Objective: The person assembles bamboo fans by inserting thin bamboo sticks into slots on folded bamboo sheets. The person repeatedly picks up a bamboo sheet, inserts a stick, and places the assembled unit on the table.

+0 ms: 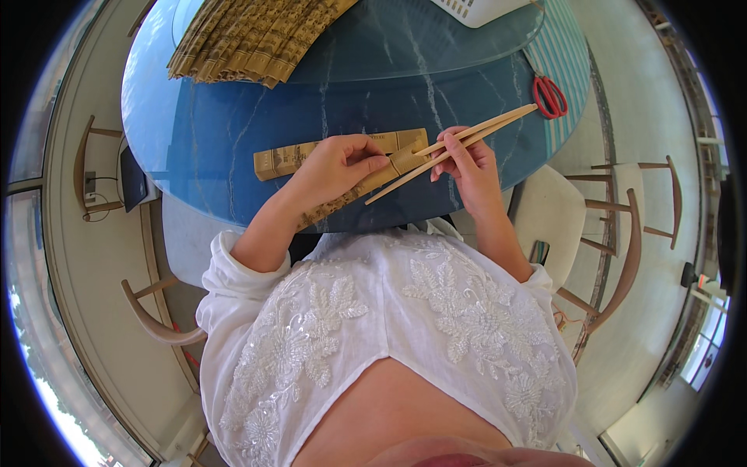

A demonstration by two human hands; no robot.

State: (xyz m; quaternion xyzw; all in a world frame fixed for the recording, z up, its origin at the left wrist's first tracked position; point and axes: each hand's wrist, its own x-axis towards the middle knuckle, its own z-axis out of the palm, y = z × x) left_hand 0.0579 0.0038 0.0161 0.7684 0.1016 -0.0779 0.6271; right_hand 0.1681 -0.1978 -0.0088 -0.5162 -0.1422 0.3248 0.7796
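My left hand (342, 162) pinches a brown printed paper chopstick sleeve (334, 206) between thumb and fingers, near its upper end. The sleeve slants down to the left, partly beneath my left wrist. In my right hand (472, 167) is a pair of pale wooden chopsticks (502, 121), their two sticks spread apart at the lower ends. One stick's tip meets the sleeve's upper end; whether it is inside I cannot tell. The other stick crosses over the sleeve toward me. Behind my left hand, another brown paper packet (284, 160) lies flat on the table.
A fanned row of brown paper sleeves (253, 39) sits at the far left on a glass turntable (373, 58). Red-handled scissors (551, 97) lie at the right on the blue marbled table (222, 167). A white basket (482, 11) stands at the back. Chairs (548, 210) surround the table.
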